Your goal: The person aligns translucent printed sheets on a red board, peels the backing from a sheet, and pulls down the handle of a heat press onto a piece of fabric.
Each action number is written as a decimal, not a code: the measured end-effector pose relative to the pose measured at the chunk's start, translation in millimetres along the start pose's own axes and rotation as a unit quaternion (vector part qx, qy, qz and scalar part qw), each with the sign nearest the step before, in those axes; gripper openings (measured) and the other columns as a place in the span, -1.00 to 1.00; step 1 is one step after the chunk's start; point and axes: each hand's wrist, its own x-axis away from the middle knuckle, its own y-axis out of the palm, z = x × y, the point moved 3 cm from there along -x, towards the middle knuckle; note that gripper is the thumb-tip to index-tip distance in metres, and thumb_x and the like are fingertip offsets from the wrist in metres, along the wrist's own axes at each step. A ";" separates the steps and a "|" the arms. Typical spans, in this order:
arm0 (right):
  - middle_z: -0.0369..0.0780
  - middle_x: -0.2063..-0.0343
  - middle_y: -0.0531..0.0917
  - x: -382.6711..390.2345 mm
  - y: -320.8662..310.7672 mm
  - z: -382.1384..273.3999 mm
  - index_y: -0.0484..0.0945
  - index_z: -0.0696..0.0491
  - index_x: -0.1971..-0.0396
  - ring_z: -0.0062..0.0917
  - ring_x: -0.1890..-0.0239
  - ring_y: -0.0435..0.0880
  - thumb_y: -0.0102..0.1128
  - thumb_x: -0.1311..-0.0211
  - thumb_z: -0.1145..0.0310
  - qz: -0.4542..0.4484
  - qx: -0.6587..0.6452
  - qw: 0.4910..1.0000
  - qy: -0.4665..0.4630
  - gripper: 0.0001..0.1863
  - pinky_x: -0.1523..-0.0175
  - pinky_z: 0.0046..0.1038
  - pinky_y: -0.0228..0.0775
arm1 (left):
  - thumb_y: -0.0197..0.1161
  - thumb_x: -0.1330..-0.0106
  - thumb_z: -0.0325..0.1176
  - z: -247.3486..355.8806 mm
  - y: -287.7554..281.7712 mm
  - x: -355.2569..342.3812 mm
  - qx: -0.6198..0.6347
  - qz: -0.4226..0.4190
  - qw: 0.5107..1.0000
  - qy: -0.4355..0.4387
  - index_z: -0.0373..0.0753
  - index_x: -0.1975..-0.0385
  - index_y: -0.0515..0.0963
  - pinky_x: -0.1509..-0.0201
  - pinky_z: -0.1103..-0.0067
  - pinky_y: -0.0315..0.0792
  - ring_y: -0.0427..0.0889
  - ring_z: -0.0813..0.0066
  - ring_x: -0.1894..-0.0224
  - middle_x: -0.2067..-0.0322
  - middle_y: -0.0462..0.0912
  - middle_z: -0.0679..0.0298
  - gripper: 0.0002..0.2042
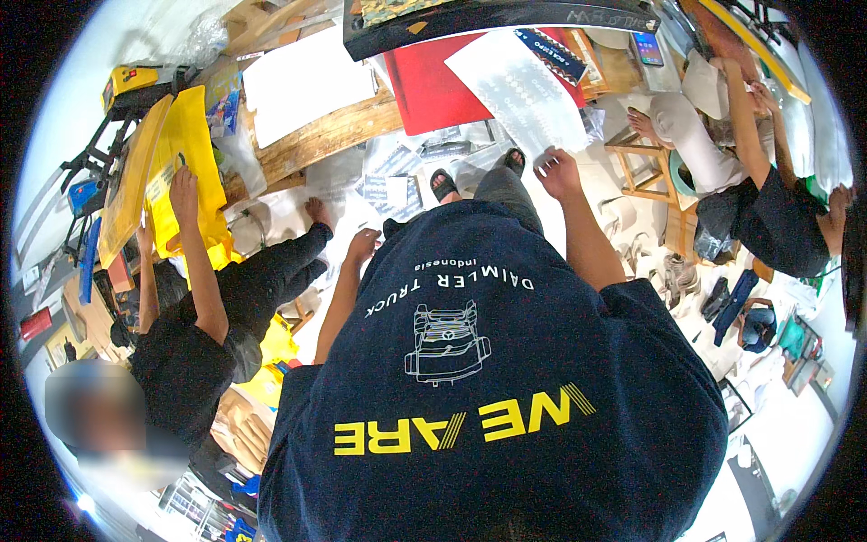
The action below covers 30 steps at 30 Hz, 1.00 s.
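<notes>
My right hand (558,173) is at the near edge of a printed translucent sheet (510,81), its fingers curled onto that edge. The sheet lies slanted over a red board (421,94) on the wooden table (325,131). My left hand (365,242) hangs lower, beside my dark printed shirt, fingers curled; whatever they may hold is hidden. Loose printed sheets and scraps (388,185) lie below the table edge, near my feet in black sandals.
At left, a co-worker (208,307) handles yellow fabric (190,135) beside a press (135,90). At right, another (781,217) handles pale caps (704,81) near a wooden stool (677,181). A white sheet (307,77), black frame (497,23) and phone (647,50) occupy the table.
</notes>
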 end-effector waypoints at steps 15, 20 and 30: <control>-0.14 0.33 0.68 114.6 -348.5 73.8 0.61 0.00 0.12 -0.35 0.21 0.69 0.11 -0.35 0.34 0.167 0.745 0.588 -0.267 -0.81 0.13 -0.25 0.52 | 0.19 -0.38 -0.21 -69.1 1.9 -53.3 -0.343 -0.036 0.883 0.318 -0.31 0.04 0.67 0.22 0.38 0.62 0.74 0.26 0.29 0.25 0.76 0.08 -0.67; -0.03 0.43 0.65 -13.6 -98.1 -64.6 0.64 0.22 0.27 -0.21 0.29 0.63 0.06 -0.37 0.15 0.259 0.543 0.650 -0.464 -0.61 0.04 -0.18 0.42 | 0.20 -0.42 -0.12 23.7 -21.1 -24.5 -0.150 -0.008 0.989 0.012 -0.31 0.01 0.63 0.43 0.43 0.58 0.70 0.34 0.44 0.30 0.75 0.13 -0.62; -0.11 0.29 0.79 89.5 231.1 -205.6 0.77 0.02 0.20 -0.22 0.26 0.77 0.47 -0.06 0.22 0.236 0.667 0.558 -0.434 -0.69 0.09 -0.19 0.60 | 0.24 -0.39 -0.13 62.3 -34.4 24.2 -0.297 -0.021 0.930 0.216 -0.27 0.04 0.70 -0.04 0.42 0.53 0.72 0.17 -0.03 -0.01 0.74 0.05 -0.65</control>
